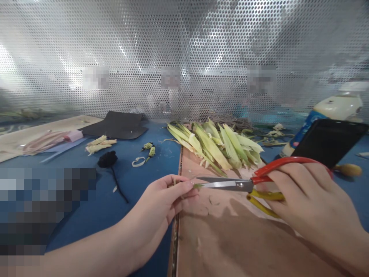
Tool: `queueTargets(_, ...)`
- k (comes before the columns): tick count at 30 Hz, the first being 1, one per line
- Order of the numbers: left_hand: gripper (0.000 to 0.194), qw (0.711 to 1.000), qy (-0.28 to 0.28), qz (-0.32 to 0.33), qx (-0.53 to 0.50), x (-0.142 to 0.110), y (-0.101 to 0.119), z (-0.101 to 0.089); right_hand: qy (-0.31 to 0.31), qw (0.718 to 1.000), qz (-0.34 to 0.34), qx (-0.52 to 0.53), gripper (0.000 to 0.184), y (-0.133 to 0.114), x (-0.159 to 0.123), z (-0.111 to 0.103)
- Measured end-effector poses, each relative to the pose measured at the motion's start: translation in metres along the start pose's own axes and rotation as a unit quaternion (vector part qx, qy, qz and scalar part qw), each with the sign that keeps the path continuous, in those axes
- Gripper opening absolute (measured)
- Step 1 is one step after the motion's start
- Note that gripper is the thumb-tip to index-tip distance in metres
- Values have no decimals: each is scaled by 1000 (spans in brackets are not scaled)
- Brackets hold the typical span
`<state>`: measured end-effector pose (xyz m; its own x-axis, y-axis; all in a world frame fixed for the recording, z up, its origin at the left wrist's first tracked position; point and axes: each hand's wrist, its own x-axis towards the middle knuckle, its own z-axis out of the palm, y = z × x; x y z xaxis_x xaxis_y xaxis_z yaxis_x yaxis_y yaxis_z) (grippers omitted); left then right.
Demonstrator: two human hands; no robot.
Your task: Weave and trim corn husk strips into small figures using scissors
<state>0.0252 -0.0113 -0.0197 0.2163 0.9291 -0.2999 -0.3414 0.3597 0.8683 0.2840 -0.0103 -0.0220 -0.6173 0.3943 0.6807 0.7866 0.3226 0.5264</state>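
Observation:
My left hand [170, 196] is closed in a pinch, thumb against fingertips, on a small green strip [198, 186]. It looks like plant leaf or husk, mostly hidden by the fingers. In my right hand [311, 200] is a pair of scissors [243, 186] with red and yellow handles. Their blades are slightly parted and point left, with the tips right at the green strip and my left fingertips. Behind the blades, a pile of pale green corn husks [213, 146] lies on the pinkish-brown board [219, 246]. Tiny green clippings lie on the board below the blades.
On the blue table [95, 223] to the left are a black flower on a stem [108, 159], pale husk pieces [100, 145], small green buds [150, 151] and a black sheet [113, 125]. A bottle [331, 107] and a dark phone-like slab [328, 142] stand right. Perforated metal [184, 46] rises behind.

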Motion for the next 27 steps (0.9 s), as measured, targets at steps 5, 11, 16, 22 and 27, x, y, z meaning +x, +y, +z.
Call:
queueTargets(5, 10, 1000, 0, -1, 0, -1, 1, 1, -10, 995, -82, -58, 28, 1, 0, 0)
queueTargets(11, 10, 1000, 0, 3, 1, 0, 0, 0, 1, 995, -81, -54, 30, 1, 3, 0)
queueTargets(16, 8, 1000, 9, 4, 4, 0, 0, 1, 0, 997, -66, -38, 29, 0, 1, -1)
queueTargets(22, 9, 1000, 7, 3, 3, 0, 1, 1, -2, 995, -91, -35, 33, -1, 4, 0)
queueTargets(27, 9, 1000, 3, 2, 7, -2, 1, 1, -1, 995, -92, -35, 27, -1, 4, -1)
